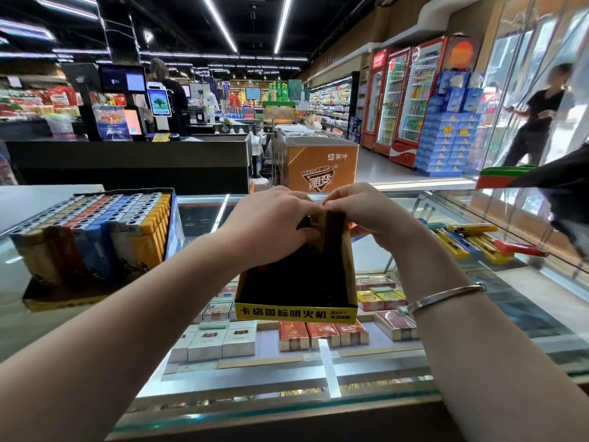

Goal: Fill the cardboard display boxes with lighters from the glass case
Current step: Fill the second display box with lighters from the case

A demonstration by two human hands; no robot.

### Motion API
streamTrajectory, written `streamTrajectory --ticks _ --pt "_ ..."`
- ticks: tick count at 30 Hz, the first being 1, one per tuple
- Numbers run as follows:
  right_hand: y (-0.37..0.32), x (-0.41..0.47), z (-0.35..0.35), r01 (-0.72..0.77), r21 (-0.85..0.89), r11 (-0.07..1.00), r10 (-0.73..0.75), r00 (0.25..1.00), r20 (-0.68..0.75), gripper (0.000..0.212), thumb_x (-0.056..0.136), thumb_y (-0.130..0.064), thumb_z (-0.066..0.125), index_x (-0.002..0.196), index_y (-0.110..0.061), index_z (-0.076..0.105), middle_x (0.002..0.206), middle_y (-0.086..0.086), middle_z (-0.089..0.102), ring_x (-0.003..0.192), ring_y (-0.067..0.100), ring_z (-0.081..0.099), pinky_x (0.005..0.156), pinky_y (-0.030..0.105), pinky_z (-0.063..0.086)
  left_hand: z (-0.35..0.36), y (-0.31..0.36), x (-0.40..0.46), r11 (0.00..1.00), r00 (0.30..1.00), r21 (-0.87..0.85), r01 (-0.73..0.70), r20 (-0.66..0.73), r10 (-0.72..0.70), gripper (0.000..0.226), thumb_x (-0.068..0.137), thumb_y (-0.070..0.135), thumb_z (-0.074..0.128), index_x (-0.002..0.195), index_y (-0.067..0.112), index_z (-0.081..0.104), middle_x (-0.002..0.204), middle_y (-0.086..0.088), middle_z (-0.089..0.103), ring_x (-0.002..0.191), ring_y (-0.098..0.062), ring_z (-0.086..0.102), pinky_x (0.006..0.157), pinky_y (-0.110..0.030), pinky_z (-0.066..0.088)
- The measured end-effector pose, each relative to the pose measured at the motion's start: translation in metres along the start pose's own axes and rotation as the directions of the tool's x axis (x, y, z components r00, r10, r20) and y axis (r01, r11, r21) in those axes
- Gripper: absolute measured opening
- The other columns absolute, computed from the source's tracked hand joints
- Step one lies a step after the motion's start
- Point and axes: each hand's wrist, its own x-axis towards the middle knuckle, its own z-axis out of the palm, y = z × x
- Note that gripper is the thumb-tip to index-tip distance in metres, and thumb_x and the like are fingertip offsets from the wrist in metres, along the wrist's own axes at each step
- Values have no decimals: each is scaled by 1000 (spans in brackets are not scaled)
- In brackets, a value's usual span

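Both hands work at the far end of an empty cardboard display box (296, 282) that stands on the glass top of the counter case (414, 381), near the middle of the view. The box has a dark interior and a yellow front lip printed with black characters; that lip faces the person, and the tall back panel rises at the far end. The left hand (271, 224) has its fingers curled over the upper left part of the back panel and grips the cardboard there. The right hand (366, 212) pinches the top edge of the same panel between thumb and fingertips, and the two hands touch each other above the panel. A silver bracelet (446, 296) sits on the right wrist. No lighters are visible inside this box. To the left, well apart from it, a second display box (95, 244) stands on the counter top, packed with upright lighters in rows of white, orange, red, blue and yellow. To the right, several loose lighters (471, 240), mostly yellow with blue and one red, lie flat on a glass surface at the right side of the case; whether that surface is the top or an inner shelf cannot be told. Beneath the glass, cigarette packs (322, 334) are lined up on the shelf directly below the empty box.
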Motion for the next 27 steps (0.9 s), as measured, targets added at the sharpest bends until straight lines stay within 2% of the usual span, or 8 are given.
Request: streamTrajectory --ticks 2,5,8,11,14,18,22,27 --pt "1 1 0 -5 8 1000 5 1000 -9 21 94 -11 49 77 -16 62 74 2 60 72 12 58 53 22 42 0 -6 -9 994 997 -78 70 -16 -72 50 84 41 61 132 39 47 128 11 56 117 -14 47 78 -26 36" --pt "2 3 1 -9 27 1000 10 1000 -18 22 94 -11 48 77 -17 62 73 1 60 71 12 57 52 23 42 1 -17 -17 909 972 -346 230 128 -197 61 81 40 65 136 39 39 140 12 42 119 -7 42 91 -23 36" --pt "4 4 1 10 30 999 -9 1000 -30 22 93 -11 49 77 -17 63 72 1 60 68 11 57 51 21 43 2 -22 -21 686 943 -648 332 239 -230 64 80 23 70 134 36 38 141 8 35 110 1 46 81 -8 42" --pt "7 5 -2 53 70 996 -43 991 -126 22 91 -7 50 76 -16 65 69 2 62 57 8 57 44 16 45 0 -24 -25 474 926 -796 376 309 -216 59 78 11 70 119 44 43 136 3 39 106 -11 55 74 -17 52" --pt "15 9 -11 85 140 986 -34 941 -337 22 87 2 46 78 -10 63 70 13 61 55 19 59 53 27 52 0 -28 -28 479 925 -791 380 320 -205 61 74 15 71 119 45 42 135 4 38 109 -14 53 74 -18 52" --pt "35 17 -24 -121 -203 972 -13 829 -559 22 82 -2 45 89 -4 66 89 18 65 82 35 62 78 48 54 3 -32 -27 453 912 -792 410 345 -223 60 79 3 65 124 34 41 128 1 41 101 -17 56 66 -15 52" --pt "47 22 -24 -299 -420 857 104 898 -427 26 87 -6 44 100 -3 66 95 18 62 88 34 60 80 45 53 6 -30 -25 514 903 -744 426 310 -299 50 80 7 63 118 34 44 110 8 48 91 -14 55 58 -13 49" --pt "45 27 -9 -268 -587 764 188 963 -194 22 93 -26 47 99 -10 61 74 3 51 70 20 49 71 34 42 7 -31 -24 570 911 -716 403 258 -321 45 80 10 63 115 33 47 103 18 44 88 -9 52 55 -10 46"
